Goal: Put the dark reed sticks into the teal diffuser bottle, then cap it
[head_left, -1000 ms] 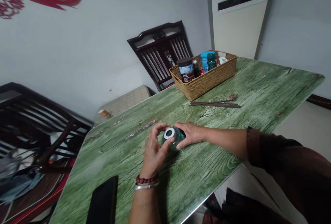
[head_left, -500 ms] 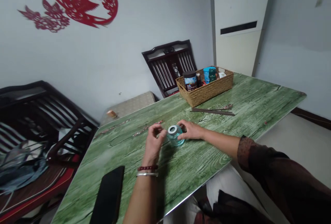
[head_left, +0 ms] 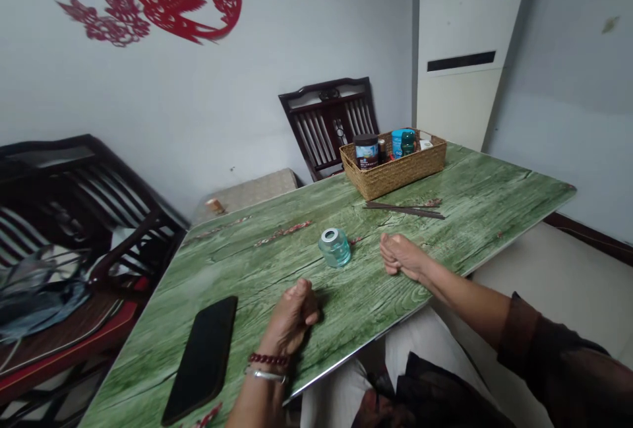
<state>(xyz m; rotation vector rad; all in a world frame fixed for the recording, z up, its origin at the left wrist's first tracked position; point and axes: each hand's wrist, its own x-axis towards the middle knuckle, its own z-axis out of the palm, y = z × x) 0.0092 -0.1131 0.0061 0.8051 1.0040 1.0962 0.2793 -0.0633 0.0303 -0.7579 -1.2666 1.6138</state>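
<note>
A small clear teal glass jar (head_left: 335, 248) with a silver metal collar stands upright on the green wood-grain table (head_left: 430, 243), touching neither hand. My left hand (head_left: 291, 316) rests closed in a fist on the table, nearer the front edge and below the jar, with a beaded bracelet and a silver bangle on its wrist. To the jar's right, my right hand (head_left: 401, 256) is curled shut, holding nothing. A black smartphone (head_left: 200, 359) lies face down or dark side up to the left of my left hand.
A woven wicker basket (head_left: 393, 167) holding several jars and bottles sits at the table's far edge, with thin dark sticks (head_left: 405, 210) lying in front of it. Dark wooden chairs (head_left: 326, 124) stand behind and left of the table. A floor-standing air conditioner (head_left: 459, 52) stands at the back.
Both hands have let go of the glass jar and moved apart, the left toward me and the right to the right. The jar now stands upright, and the view has levelled.
</note>
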